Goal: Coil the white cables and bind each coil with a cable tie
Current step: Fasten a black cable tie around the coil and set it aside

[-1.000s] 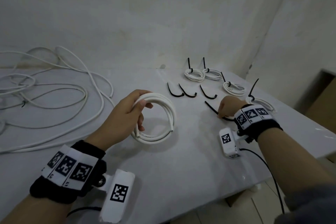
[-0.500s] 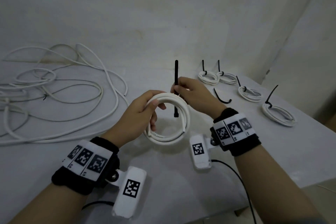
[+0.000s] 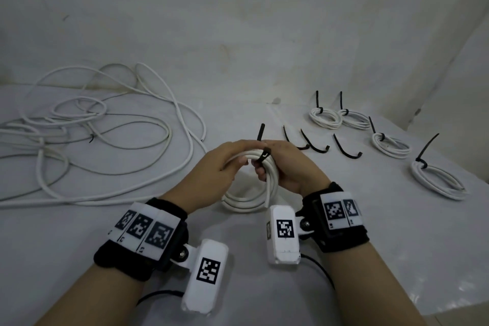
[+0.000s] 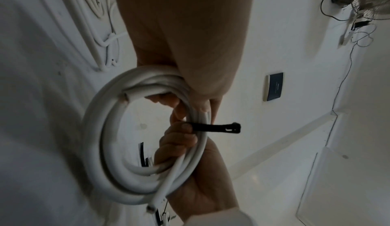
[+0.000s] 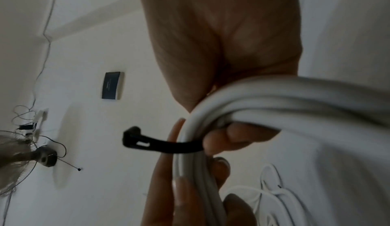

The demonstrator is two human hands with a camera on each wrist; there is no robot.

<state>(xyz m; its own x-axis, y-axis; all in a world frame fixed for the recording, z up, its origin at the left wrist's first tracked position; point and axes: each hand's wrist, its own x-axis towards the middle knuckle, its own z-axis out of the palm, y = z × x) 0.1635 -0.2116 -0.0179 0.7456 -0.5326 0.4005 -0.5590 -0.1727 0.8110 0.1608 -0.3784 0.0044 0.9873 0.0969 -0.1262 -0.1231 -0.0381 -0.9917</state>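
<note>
A white cable coil (image 3: 248, 193) is held upright over the white table (image 3: 344, 233) between both hands. My left hand (image 3: 238, 164) grips the top of the coil (image 4: 109, 129), its fingers curled round the strands. My right hand (image 3: 260, 169) pinches a black cable tie (image 3: 263, 157) that passes through the coil at its upper right. The tie's slotted head (image 4: 231, 128) pokes out past the strands on the near side, and its tail (image 3: 260, 132) stands up behind the hands. In the right wrist view the tie (image 5: 160, 144) crosses the coil (image 5: 274, 99).
Several bound coils lie at the back right (image 3: 324, 117) (image 3: 391, 144) (image 3: 436, 180). Three loose black ties (image 3: 315, 144) lie behind the hands. A tangle of loose white cable (image 3: 105, 127) covers the left of the table. The table's right edge (image 3: 471, 267) is near.
My right hand picked a black tie off the table, carried it left to the coil and passed it through. The left hand kept hold of the coil and raised it slightly.
</note>
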